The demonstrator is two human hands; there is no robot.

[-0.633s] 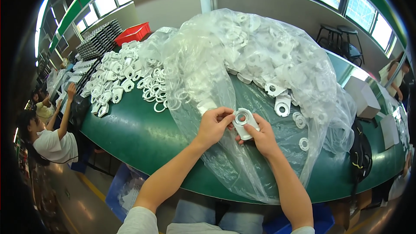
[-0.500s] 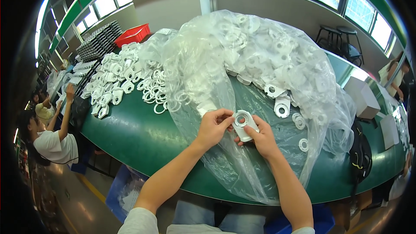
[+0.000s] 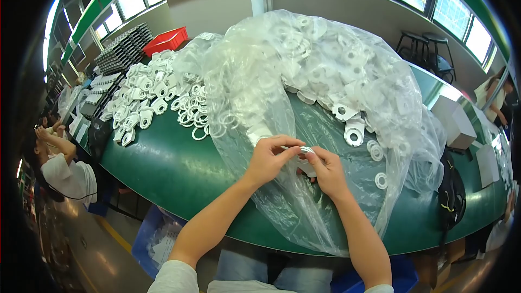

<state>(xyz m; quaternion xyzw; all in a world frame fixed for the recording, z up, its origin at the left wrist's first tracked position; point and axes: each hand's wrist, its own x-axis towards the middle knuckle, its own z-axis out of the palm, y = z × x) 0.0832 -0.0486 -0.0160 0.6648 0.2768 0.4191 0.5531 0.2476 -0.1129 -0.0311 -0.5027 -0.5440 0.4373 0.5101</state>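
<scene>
A white plastic part [image 3: 307, 168] with a round opening is held between my two hands, tilted so that mostly its edge shows. My right hand [image 3: 329, 173] grips it from the right, thumb on top. At its far left edge, the thumb and fingers of my left hand [image 3: 268, 159] pinch the rim. My fingers hide much of the part. Under my hands lies a clear plastic bag [image 3: 320, 228]; its far portion bulges with similar white parts. A few white parts [image 3: 354, 132] and a white ring [image 3: 380, 180] lie within the bag's right side.
On the green table [image 3: 163, 168], white parts [image 3: 142, 89] are heaped at left beside a pile of white rings [image 3: 191, 109]. Behind them are a red bin [image 3: 166, 41] and stacked dark trays [image 3: 125, 49]. A black bag [image 3: 453, 190] hangs at right. A person [image 3: 68, 171] sits at left.
The white part has tipped from facing up to nearly edge-on. My left fingers have closed farther over its rim. The person at left has drawn their raised arm in towards the head.
</scene>
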